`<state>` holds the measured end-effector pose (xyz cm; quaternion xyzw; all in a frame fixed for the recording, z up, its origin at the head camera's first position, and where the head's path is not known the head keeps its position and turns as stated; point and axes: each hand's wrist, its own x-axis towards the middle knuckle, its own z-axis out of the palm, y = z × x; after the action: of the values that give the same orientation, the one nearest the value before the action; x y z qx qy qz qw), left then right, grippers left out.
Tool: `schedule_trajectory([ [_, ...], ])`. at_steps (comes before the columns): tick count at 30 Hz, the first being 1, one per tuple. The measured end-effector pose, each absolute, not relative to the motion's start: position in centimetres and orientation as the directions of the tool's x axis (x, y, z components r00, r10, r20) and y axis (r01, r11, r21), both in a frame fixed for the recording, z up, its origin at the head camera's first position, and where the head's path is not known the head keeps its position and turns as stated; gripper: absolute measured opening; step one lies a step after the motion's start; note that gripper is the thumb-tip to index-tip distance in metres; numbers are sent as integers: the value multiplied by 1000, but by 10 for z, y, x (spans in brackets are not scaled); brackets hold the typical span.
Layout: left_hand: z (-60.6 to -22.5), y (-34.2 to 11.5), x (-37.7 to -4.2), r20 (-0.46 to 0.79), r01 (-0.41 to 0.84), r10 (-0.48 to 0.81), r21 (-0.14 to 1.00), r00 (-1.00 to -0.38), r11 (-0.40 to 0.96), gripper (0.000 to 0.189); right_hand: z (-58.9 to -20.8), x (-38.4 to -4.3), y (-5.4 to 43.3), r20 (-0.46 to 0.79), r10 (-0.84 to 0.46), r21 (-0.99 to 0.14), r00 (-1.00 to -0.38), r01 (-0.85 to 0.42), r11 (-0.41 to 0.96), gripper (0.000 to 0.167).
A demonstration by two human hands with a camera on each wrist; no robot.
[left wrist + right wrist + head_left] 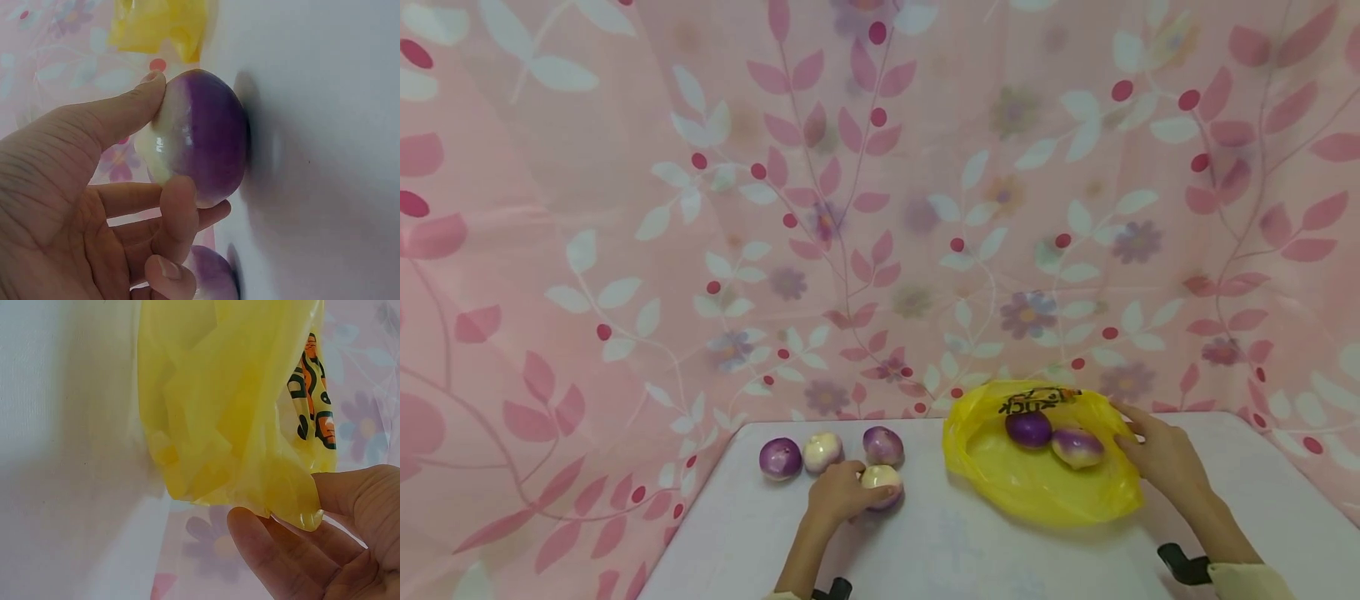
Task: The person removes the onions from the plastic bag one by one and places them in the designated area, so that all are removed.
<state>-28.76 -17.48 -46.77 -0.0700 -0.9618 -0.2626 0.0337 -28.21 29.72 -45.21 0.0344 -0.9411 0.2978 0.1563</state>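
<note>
My left hand [841, 493] grips a purple-and-white turnip [882, 486] between thumb and fingers. In the left wrist view this turnip [209, 134] is at or just off the white tabletop; I cannot tell which. Behind it lie a purple turnip [780, 459], a mostly white one [823, 452] and a mauve one [883, 447]. On the right a yellow plastic bag [1045, 500] gapes toward me, with a dark purple turnip [1028, 429] and a purple-and-white turnip [1077, 447] inside. My right hand [1168, 458] pinches the bag's right edge, its thumb and fingers on the plastic [250, 456].
The white table [955, 558] ends at the back against a pink floral curtain [880, 250]. Between the loose turnips and the bag runs a strip of tabletop. Black straps [1183, 567] sit on both wrists.
</note>
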Motion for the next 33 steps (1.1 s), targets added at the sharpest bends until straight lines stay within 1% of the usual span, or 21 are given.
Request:
schedule_trajectory([
  [4, -467, -178, -287, 71, 148, 130, 520, -989, 841, 61, -452, -282, 297, 304, 34, -557, -952, -149, 817, 59],
  [14, -464, -180, -283, 82, 174, 154, 509, -985, 843, 56, -452, -283, 297, 308, 31, -555, -951, -153, 818, 57],
  [16, -463, -180, -282, 82, 174, 153, 511, -985, 842, 60, -452, -282, 296, 305, 33, -560, -952, -151, 814, 57],
  [20, -461, -182, -283, 82, 163, 141, 503, -987, 849, 75, -452, -282, 295, 298, 40, -558, -954, -140, 818, 57],
  [22, -459, -183, -282, 86, 156, 130, 497, -988, 854, 79, -452, -282, 295, 289, 41, -558, -956, -134, 819, 58],
  [30, -448, -184, -281, 150, 195, 141, 455, -979, 869, 77, -452, -284, 297, 283, 40, -558, -958, -131, 819, 58],
  [33, -443, -181, -281, 195, 224, 153, 425, -969, 877, 75, -452, -284, 297, 282, 38, -559, -959, -132, 819, 58],
])
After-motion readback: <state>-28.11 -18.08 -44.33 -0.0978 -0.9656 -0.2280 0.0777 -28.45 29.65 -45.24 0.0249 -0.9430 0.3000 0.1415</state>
